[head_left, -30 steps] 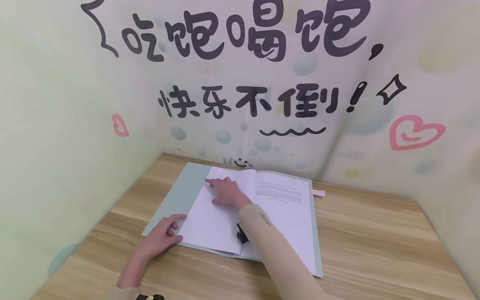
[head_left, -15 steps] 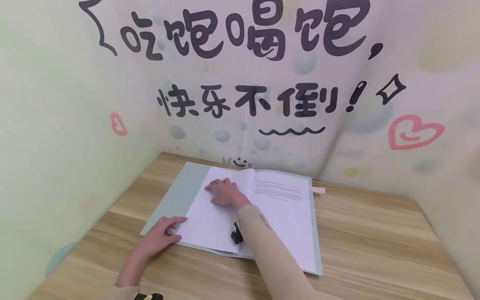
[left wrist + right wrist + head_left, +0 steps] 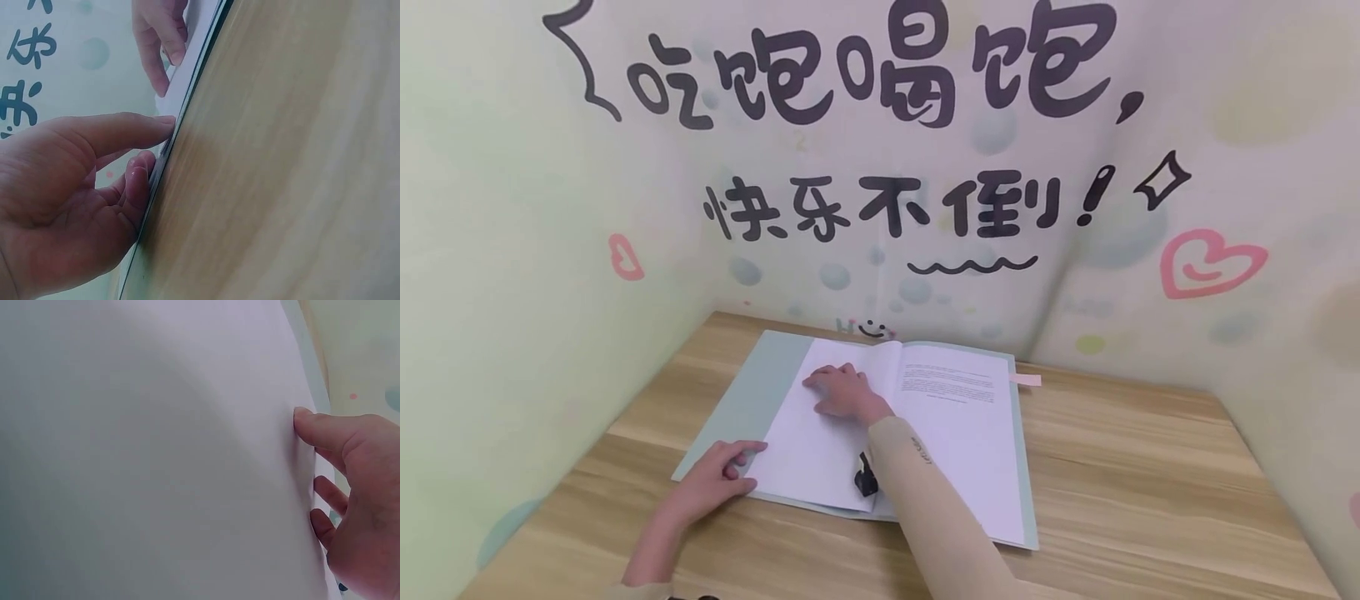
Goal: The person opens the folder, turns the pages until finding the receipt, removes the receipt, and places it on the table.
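A pale blue-green folder point(image 3: 758, 383) lies spread on the table with a blank white page point(image 3: 801, 458) on its left side and a printed page point(image 3: 958, 450) on its right. My right hand point(image 3: 846, 393) rests palm down on the upper part of the blank page, fingers spread and slightly bent. In the right wrist view its thumb point(image 3: 315, 427) touches the white paper. At the folder's front left, my left hand point(image 3: 711, 479) touches the blank page's edge with index finger and thumb. The left wrist view shows that thumb point(image 3: 147, 128) lying along the edge, other fingers bent.
A pink tab point(image 3: 1027, 380) sticks out from the folder's right edge. The wood-grain table point(image 3: 1135, 475) stretches to the right, with a printed wall point(image 3: 880, 150) behind it. A black wrist device point(image 3: 866, 477) sits under the right sleeve.
My right hand has drawn its fingertips back slightly from the page's left edge, toward me. The left hand stays near the same corner. The head view has shifted a little.
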